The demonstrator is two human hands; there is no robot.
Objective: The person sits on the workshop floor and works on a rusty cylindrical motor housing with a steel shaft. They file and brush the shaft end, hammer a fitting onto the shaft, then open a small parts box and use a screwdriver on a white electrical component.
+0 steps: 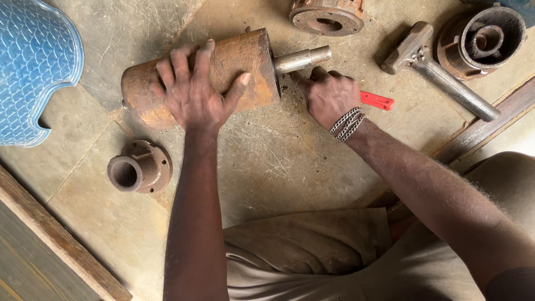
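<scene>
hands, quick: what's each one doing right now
Left hand: open, palm pressed flat on the rusty cylinder.
Right hand: closed on the red-handled tool, by the metal shaft.

cylinder [217, 75]: on the floor [278, 161], under left hand [195, 92]
flange [139, 167]: before the cylinder
hammer [440, 69]: right of right hand [329, 97]

light: soft, even daylight | shadows: short and faint beneath the rusty cylinder [200, 78] toward 6 o'clock | glare: mild on steel shaft [302, 59] | focus: sharp, no blur
</scene>
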